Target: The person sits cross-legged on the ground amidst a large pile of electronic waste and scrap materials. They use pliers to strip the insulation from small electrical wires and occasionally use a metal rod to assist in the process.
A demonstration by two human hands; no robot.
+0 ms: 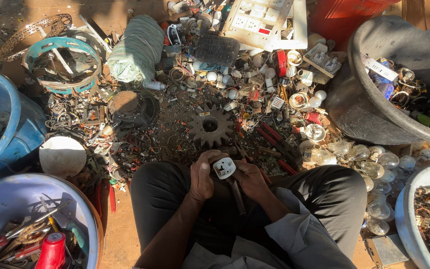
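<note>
Both hands grip a small white plug (224, 168) above the lap: the left hand (202, 175) wraps its left side, the right hand (250, 178) closes on its right, with a dark tool (237, 195) hanging below. Just ahead on the floor lie a rusty gear (210, 125), red-handled pliers (274, 139) and glass bulbs (369, 167). A black tub (359, 99) stands at right, blue tubs (11, 124) at left.

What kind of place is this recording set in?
Probably a scrap-sorting spot on the ground. Loose electrical scrap covers the floor around a rusty gear, clear bulbs lie heaped, and tubs hold sorted parts. Both hands, left hand and right hand, grip a white plug.
</note>
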